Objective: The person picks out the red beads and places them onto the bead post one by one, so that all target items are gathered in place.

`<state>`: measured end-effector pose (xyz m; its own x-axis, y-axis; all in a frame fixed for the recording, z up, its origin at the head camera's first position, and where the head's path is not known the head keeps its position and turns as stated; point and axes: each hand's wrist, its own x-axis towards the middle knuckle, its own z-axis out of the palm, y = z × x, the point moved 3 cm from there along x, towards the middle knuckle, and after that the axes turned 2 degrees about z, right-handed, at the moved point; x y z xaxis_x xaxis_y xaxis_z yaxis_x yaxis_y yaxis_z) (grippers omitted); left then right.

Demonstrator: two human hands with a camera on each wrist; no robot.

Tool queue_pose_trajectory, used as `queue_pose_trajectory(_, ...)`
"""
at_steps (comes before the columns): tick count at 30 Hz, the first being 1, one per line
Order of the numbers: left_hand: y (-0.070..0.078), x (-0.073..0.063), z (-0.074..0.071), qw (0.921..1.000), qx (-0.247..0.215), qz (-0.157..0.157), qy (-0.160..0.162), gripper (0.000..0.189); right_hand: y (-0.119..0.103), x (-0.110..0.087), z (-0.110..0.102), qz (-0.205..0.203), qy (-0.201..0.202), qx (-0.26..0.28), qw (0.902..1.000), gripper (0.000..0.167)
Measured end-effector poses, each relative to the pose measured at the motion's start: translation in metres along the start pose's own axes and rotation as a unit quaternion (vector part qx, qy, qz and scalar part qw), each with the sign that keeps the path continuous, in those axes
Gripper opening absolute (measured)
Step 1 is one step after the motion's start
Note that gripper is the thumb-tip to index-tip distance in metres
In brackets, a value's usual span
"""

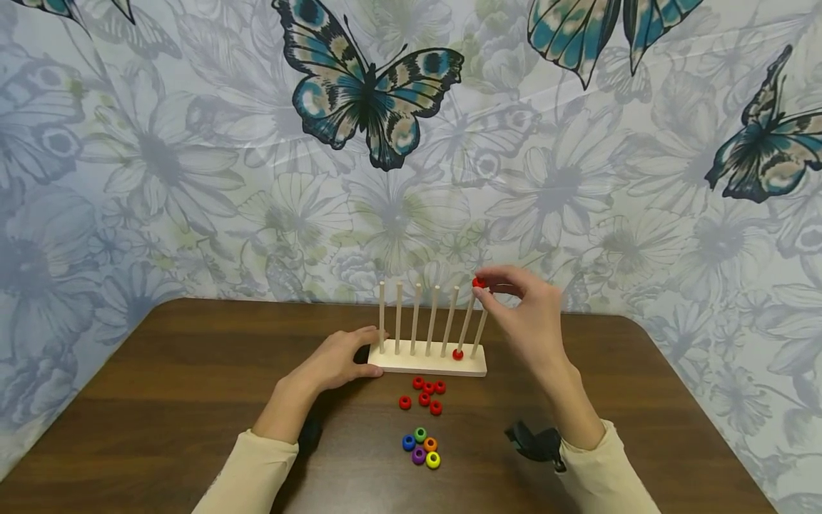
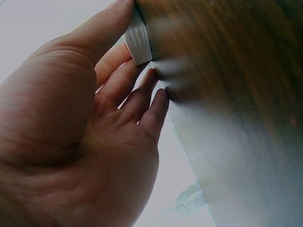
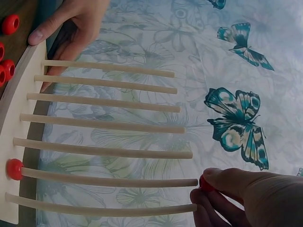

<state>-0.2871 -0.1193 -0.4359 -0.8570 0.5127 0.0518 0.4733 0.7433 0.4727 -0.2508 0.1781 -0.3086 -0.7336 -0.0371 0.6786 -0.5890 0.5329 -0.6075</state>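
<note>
A pale wooden board with several upright pegs stands on the table. My left hand grips its left end between thumb and fingers; the left wrist view shows the board's end face there. Between the thumb and fingertips of my right hand is a red bead, held right at the tip of the second peg from the right. Another red bead sits at the foot of that same peg. The other pegs carry no beads.
Several loose red beads lie in front of the board. Closer to me is a small group with blue, green, orange, purple and yellow beads. A black strap hangs by my right wrist. Behind the brown table hangs a butterfly-patterned cloth.
</note>
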Motion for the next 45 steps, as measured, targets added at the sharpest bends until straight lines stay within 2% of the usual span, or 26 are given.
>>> queue_pose_trajectory(3, 0.000, 0.001, -0.001, 0.9999, 0.007, 0.011, 0.003, 0.063, 0.003, 0.000, 0.000, 0.007, -0.007, -0.021, 0.9997, 0.022)
queue_pose_trajectory(10, 0.000, 0.001, -0.002, 0.9997, 0.016, 0.019, 0.010, 0.062, 0.005, -0.002, -0.001, 0.032, -0.036, -0.033, 0.9983, 0.026)
queue_pose_trajectory(16, 0.002, 0.000, -0.001, 0.9997, 0.011, 0.019, 0.010, 0.063, 0.016, -0.010, -0.013, 0.064, -0.024, -0.018, 0.9975, 0.025)
queue_pose_trajectory(18, 0.002, 0.000, 0.000, 0.9998, 0.009, 0.017, 0.008, 0.063, 0.020, -0.013, -0.019, 0.064, -0.017, -0.017, 0.9977, 0.023)
queue_pose_trajectory(22, 0.001, -0.004, 0.001, 0.9998, 0.008, 0.013, 0.011, 0.062, 0.027, -0.024, -0.027, 0.058, -0.006, -0.049, 0.9971, 0.018)
queue_pose_trajectory(28, 0.001, -0.002, 0.001, 0.9999, 0.004, 0.009, 0.013, 0.063, 0.038, -0.047, -0.034, 0.058, -0.009, -0.083, 0.9948, 0.015)
queue_pose_trajectory(31, 0.002, 0.000, 0.000, 0.9998, 0.008, 0.014, 0.011, 0.062, 0.042, -0.056, -0.026, 0.056, -0.039, -0.076, 0.9948, 0.015)
queue_pose_trajectory(35, 0.001, 0.000, -0.001, 0.9998, 0.010, 0.013, 0.009, 0.063, 0.043, -0.066, -0.003, 0.042, -0.116, -0.046, 0.9913, 0.018)
queue_pose_trajectory(40, 0.001, 0.000, -0.001, 0.9998, 0.010, 0.015, 0.011, 0.063, 0.042, -0.080, 0.027, 0.039, -0.211, 0.004, 0.9766, 0.022)
queue_pose_trajectory(45, 0.003, 0.000, -0.001, 0.9998, 0.010, 0.017, 0.009, 0.062, 0.046, -0.093, 0.044, 0.063, -0.273, 0.019, 0.9596, 0.025)
